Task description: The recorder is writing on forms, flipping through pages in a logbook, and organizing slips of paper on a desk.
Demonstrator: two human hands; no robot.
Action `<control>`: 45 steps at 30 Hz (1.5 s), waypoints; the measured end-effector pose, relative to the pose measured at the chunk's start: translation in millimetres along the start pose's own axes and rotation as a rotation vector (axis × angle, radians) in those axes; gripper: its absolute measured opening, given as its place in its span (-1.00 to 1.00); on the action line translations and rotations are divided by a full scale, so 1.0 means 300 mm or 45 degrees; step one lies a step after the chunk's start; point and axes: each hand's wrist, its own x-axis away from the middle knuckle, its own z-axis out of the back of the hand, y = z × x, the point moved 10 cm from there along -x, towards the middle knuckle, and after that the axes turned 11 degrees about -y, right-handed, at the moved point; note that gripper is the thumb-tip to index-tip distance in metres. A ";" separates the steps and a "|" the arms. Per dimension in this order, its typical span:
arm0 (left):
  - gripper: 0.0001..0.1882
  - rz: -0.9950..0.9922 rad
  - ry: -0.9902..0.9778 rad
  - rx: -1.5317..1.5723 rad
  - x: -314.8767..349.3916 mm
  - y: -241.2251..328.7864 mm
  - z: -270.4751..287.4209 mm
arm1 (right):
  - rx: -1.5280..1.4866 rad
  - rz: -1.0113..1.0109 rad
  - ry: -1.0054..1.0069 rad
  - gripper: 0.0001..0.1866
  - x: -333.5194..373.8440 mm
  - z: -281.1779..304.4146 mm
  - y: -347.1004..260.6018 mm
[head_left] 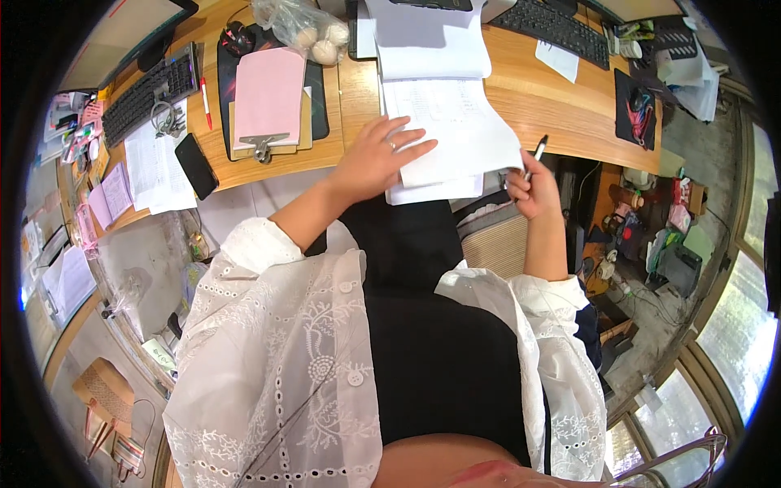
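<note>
A white sheet with a faint printed table point(443, 114) hangs over the desk's front edge, part of a stack of papers. My left hand point(382, 159) lies with spread fingers on the left side of this sheet; a ring is on one finger. At the sheet's lower right corner, my right hand point(535, 187) is closed round a pen point(541, 146) with a black tip pointing up. Its fingers also touch the paper's edge, which bends up there. Above, another page point(431, 49) is folded back toward a black clip point(431, 3).
Left of the papers lies a clipboard with pink paper point(268, 93) on a black mat. Nearby are a phone point(196, 166), a red pen point(206, 104), keys point(167, 119), a mouse point(237, 37) and a plastic bag point(297, 23). Keyboards point(150, 91) point(553, 34) stand on both sides.
</note>
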 end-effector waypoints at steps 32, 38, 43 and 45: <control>-0.75 0.587 0.809 2.241 -0.250 -0.652 -0.038 | 1.450 0.393 0.496 -0.81 -0.031 0.331 0.164; -0.74 0.567 0.622 2.344 -0.274 -0.677 -0.117 | 1.287 0.204 0.565 -0.80 -0.026 0.349 0.181; -0.68 0.721 0.553 2.222 -0.250 -0.769 -0.203 | 1.463 0.172 0.509 -0.80 -0.018 0.259 0.130; -0.67 0.838 0.519 2.119 -0.232 -0.791 -0.231 | 1.783 0.288 0.490 -0.81 0.004 0.194 0.073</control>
